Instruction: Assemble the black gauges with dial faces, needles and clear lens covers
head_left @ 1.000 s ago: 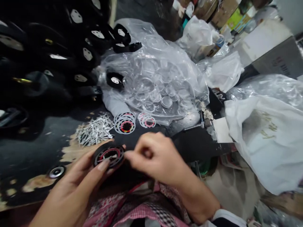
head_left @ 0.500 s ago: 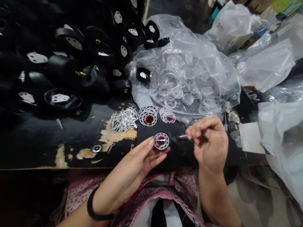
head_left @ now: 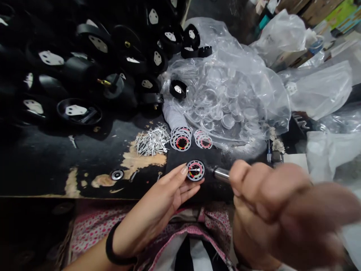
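A small round pressure gauge with a black, red and white dial and a white pointer faces up in my left hand. My thumb lies at its left edge and the fingers are underneath. To its right, my right hand is closed around a tool with a shiny metal shaft; its handle is hidden in the fist. The shaft's tip points left toward the gauge, a short gap from it. Behind the gauge lie printed dial discs, a smaller group of dials and a heap of white pointers.
Black gauge cases crowd the left back. A clear plastic bag of transparent round covers spreads behind the dials. A small ring-shaped part lies on the worn black table. More plastic bags stand at right.
My right hand has come up closer to the camera and looks much larger, with more of the metal shaft showing. My left hand still holds the gauge; the view has shifted slightly.
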Demonstrator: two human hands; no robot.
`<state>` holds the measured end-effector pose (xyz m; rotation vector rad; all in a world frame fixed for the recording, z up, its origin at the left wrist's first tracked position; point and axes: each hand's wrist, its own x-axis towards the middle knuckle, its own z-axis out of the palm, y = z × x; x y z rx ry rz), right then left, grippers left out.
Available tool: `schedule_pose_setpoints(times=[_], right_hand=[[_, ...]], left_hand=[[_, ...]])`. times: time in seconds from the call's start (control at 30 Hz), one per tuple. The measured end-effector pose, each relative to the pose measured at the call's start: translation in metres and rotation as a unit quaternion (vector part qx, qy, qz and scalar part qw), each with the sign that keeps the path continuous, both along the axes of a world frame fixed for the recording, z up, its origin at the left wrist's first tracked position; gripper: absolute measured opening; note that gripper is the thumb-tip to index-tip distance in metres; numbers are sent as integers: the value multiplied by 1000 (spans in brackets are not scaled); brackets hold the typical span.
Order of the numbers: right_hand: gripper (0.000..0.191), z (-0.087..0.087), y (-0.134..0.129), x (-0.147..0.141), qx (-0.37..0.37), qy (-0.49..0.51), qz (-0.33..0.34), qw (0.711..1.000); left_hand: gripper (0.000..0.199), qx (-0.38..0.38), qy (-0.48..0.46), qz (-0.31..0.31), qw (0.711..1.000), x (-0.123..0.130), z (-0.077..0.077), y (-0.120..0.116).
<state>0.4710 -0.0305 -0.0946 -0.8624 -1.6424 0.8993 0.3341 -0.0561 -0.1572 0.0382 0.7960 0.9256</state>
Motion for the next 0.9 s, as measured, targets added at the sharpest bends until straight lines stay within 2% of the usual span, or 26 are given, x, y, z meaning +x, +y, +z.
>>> schedule_pose_setpoints(times=[0.07, 0.17, 0.27, 0.33, 0.4, 0.47, 0.53, 0.6, 0.67, 0.77, 0.83, 0.87, 0.9], right_hand=[[30, -9, 0, -5, 15, -3, 14, 1000], [21, -24, 10, -14, 7, -37, 69, 997], [21, -23, 21, -10, -43, -28, 94, 994], [21, -15, 26, 5, -60, 35, 38, 997], [18, -11, 32, 30, -43, 92, -79, 992], [13, -18, 40, 58, -35, 77, -193, 977], [9, -32, 47, 86, -54, 27, -256, 965], [11, -44, 51, 110, -57, -9, -275, 960], [16, -47, 49, 122, -59, -37, -276, 959], [16, -30, 37, 113, 2, -139, -298, 944], [17, -13, 29, 89, 95, -263, -283, 917], [17, -6, 26, 73, 92, -305, -212, 924], [15, -1, 24, 58, 70, -339, -107, 932]], left_hand=[[16, -3, 5, 4, 1000, 1, 1, 1], [11, 3, 28, 12, 1000, 2, 1, 1], [12, 5, 23, 12, 1000, 2, 0, 0], [17, -9, 18, 5, 1000, 0, 1, 0], [21, -22, 21, 1, 1000, -2, 2, 0], [21, -24, 18, 3, 1000, -4, 2, -1], [22, -22, 13, 9, 1000, -6, 3, -2], [24, -22, 26, 21, 999, -9, 2, -1], [27, -10, 60, 43, 997, -12, 4, 1], [28, 27, 112, 71, 991, -13, 10, 4], [28, 50, 136, 70, 987, -12, 14, 5], [29, 55, 145, 68, 986, -12, 15, 5], [31, 55, 152, 66, 985, -11, 15, 5]])
